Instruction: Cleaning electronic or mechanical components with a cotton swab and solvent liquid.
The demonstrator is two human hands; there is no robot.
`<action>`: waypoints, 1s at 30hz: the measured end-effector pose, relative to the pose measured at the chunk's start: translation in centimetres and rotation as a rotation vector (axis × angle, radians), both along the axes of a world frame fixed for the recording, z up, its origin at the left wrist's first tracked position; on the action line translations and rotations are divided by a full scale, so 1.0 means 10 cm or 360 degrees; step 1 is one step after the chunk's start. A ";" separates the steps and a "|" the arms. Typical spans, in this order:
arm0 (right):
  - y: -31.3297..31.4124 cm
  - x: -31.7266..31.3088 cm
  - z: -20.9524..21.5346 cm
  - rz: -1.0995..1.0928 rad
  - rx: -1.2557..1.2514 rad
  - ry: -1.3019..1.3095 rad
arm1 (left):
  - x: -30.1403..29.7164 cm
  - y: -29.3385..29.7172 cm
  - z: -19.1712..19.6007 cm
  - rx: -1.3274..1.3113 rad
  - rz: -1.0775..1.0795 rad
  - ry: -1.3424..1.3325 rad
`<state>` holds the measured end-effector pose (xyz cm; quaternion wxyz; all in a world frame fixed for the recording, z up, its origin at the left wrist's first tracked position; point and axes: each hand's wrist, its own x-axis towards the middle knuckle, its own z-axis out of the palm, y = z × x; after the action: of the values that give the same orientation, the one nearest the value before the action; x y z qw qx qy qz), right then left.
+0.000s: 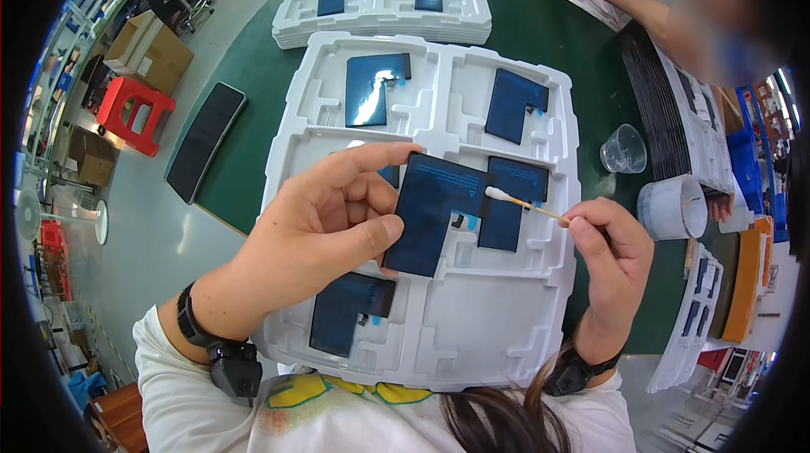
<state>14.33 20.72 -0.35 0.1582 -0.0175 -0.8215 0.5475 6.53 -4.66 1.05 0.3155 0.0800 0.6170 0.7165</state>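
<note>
Left hand pinches a dark L-shaped flat part between thumb and fingers, holding it just above the white moulded tray on the green bench. Right hand grips a cotton swab by the stick, fingers pressed together. Swab's long axis runs left-and-slightly-up; its tip touches the part's upper right edge. The part lies left of the right hand.
</note>
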 end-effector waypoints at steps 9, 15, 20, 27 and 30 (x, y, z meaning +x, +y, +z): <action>0.08 0.05 0.05 0.0119 -0.0051 -0.0020 | -0.01 0.00 -0.02 0.0003 -0.0001 0.0008; 0.02 0.02 0.02 -0.0154 -0.0186 0.0043 | 0.00 0.00 -0.02 -0.0016 -0.0006 0.0040; 0.02 0.02 0.02 -0.0039 -0.0104 0.0018 | 0.00 0.00 -0.03 -0.0013 -0.0018 0.0045; 0.01 0.00 0.00 -0.0026 -0.0044 0.0043 | -0.02 -0.04 -0.04 0.0020 -0.0099 0.0092; 0.04 0.02 0.02 0.0088 -0.0029 -0.0024 | 0.01 -0.01 -0.04 0.0012 -0.0015 0.0051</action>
<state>14.56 21.14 -0.14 0.1366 -0.0002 -0.8178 0.5591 6.61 -4.75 0.67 0.3088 0.0955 0.6190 0.7158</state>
